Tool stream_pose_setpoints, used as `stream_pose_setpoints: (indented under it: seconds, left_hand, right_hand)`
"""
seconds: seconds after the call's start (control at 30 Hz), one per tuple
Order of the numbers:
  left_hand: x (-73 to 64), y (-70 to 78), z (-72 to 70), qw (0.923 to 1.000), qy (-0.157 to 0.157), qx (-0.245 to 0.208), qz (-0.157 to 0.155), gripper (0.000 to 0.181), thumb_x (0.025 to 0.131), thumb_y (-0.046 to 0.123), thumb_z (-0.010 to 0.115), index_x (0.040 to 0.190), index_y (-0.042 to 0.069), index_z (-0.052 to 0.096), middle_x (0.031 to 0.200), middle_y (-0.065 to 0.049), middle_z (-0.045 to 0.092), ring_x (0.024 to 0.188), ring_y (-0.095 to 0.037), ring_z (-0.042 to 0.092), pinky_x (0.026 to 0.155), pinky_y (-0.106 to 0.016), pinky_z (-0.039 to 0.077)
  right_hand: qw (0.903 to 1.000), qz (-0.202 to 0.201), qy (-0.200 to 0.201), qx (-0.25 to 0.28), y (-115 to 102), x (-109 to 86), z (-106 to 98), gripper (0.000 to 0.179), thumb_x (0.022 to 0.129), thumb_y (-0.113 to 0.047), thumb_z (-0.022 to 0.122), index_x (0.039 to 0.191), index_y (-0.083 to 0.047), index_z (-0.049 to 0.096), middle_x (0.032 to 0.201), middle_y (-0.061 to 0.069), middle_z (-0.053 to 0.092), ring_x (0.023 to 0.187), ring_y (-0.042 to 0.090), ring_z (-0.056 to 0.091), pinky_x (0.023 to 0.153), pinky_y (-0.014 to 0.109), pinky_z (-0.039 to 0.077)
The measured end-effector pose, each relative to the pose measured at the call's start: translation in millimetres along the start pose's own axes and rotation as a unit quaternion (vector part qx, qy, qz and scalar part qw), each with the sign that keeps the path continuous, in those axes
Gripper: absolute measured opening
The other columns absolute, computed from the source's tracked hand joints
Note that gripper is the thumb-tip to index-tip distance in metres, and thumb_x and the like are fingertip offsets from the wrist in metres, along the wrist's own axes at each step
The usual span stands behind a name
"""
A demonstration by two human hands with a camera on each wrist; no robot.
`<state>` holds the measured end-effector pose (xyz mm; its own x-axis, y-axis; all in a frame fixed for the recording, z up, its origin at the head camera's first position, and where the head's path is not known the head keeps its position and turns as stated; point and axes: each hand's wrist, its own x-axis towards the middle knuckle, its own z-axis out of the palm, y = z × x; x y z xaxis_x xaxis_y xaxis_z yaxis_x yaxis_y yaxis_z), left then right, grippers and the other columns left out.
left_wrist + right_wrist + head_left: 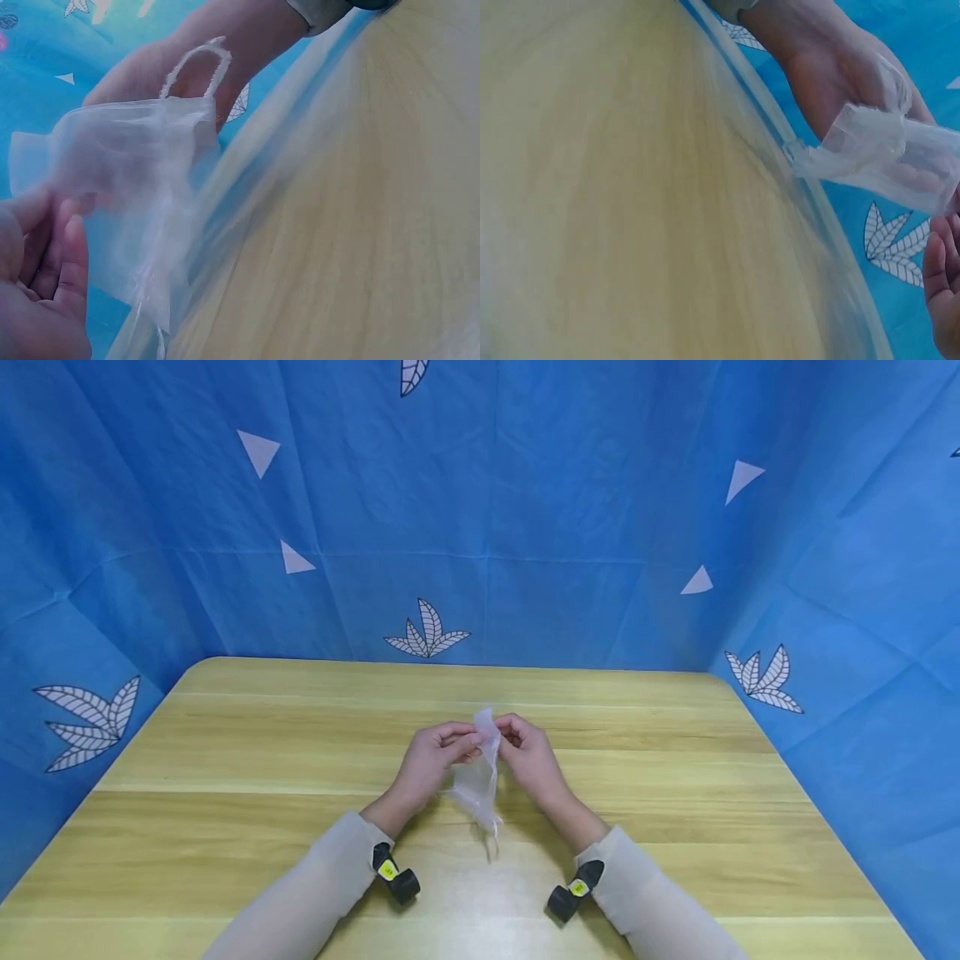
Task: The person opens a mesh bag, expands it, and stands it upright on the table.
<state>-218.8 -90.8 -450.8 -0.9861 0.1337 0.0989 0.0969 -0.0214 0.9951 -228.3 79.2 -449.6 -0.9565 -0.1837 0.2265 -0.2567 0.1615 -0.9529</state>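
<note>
A small, sheer white drawstring pouch [474, 789] hangs over the middle of the table, held up between both hands. My left hand [435, 756] pinches its upper edge from the left with thumb and fingers. On the other side my right hand [531, 760] pinches the same top end, fingertips close to the left ones. A white cord loop [196, 67] stands out from the pouch in the left wrist view, and thin cord ends dangle below it. Through the thin mesh, fingers show in the right wrist view, and the pouch looks flat and crumpled.
The light wood table [247, 852] has rounded far corners. Behind it and at both sides hangs a blue curtain [480, 510] with leaf and triangle prints. Each beige sleeve [322, 877] bears a black wrist camera [397, 877] near its cuff.
</note>
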Motion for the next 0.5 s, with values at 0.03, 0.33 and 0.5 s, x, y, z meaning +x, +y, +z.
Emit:
stream_pose_setpoints:
  seconds: [0.03,0.33,0.5]
  left_hand:
    - [0.1,0.7,-0.2,1.0,0.007,0.001,0.0,0.022,0.093,0.01,0.068,0.109,-0.004,0.07,0.092,-0.011,0.073,0.078,-0.015,0.068,0.074,-0.03,0.056]
    - [1.6,4.0,-2.7,0.9991,0.036,0.022,0.007,0.017,0.092,0.013,0.069,0.103,0.0,0.072,0.084,-0.004,0.069,0.075,-0.015,0.061,0.069,-0.027,0.055]
    - [1.5,2.3,-5.4,0.9986,0.041,0.032,0.007,0.017,0.092,0.014,0.069,0.102,0.001,0.071,0.085,-0.005,0.067,0.076,-0.015,0.06,0.07,-0.027,0.054]
  right_hand:
    - [1.0,-0.003,0.001,-0.005,-2,-0.6,0,0.012,0.094,0.001,0.06,0.104,0.004,0.066,0.085,0.006,0.064,0.073,0.012,0.057,0.066,0.022,0.049]
    - [0.9995,-0.021,0.003,-0.025,-41,-12.4,-4,0.015,0.095,0.001,0.059,0.104,0.009,0.069,0.081,0.006,0.066,0.077,0.025,0.06,0.069,0.027,0.05]
    - [0.9999,-0.013,0.006,-0.001,-20,-3.2,-6,0.015,0.095,-0.002,0.062,0.105,0.006,0.07,0.083,0.014,0.065,0.076,0.02,0.057,0.068,0.028,0.049]
